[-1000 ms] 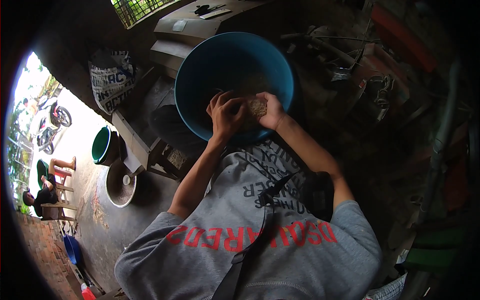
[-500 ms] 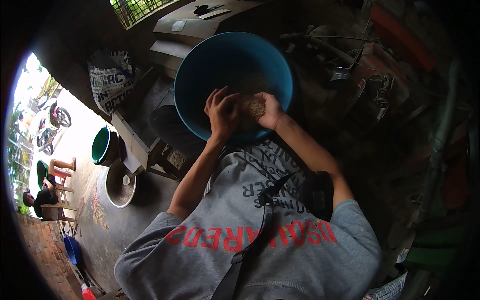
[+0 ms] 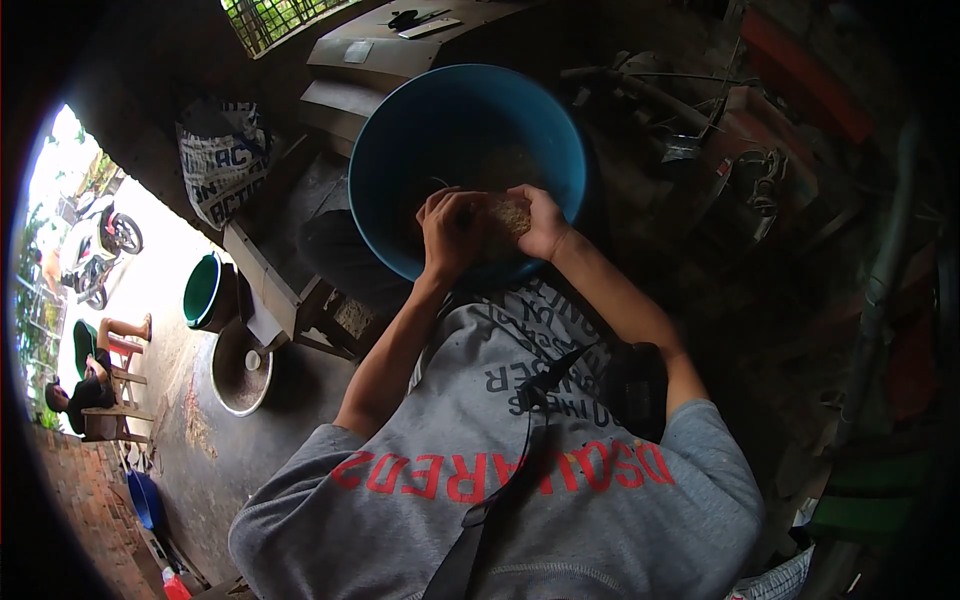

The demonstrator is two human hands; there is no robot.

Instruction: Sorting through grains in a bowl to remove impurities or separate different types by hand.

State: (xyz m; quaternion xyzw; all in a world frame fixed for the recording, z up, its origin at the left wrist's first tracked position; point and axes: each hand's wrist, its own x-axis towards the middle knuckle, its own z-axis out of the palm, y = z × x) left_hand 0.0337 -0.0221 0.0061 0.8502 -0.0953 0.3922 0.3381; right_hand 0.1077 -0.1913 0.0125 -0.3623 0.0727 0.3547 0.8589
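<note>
A deep blue plastic tub [image 3: 368, 130] stands in front of me, and both my hands are over its near side. My right hand [image 3: 545, 225] is cupped around a small heap of pale, grain-like bits [image 3: 514, 216], which look like rice grains or husks. Beside it, my left hand [image 3: 450, 232] has its fingers curled in, the fingertips close to the heap. Whether anything is between those fingers is too dark to make out. Inside the tub, the bottom lies in shadow, with some pale matter faintly showing.
To the left stand a green bucket [image 3: 203, 292], a round metal basin [image 3: 240, 375] and a printed sack [image 3: 225, 165]. Farther out, a person [image 3: 90, 390] sits on a stool near a motorcycle [image 3: 100, 245]. Dark machinery and pipes [image 3: 750, 150] crowd the right side.
The fingers of my left hand have curled inward from a more spread pose. My right hand, with the pale grains, has stayed nearly in place.
</note>
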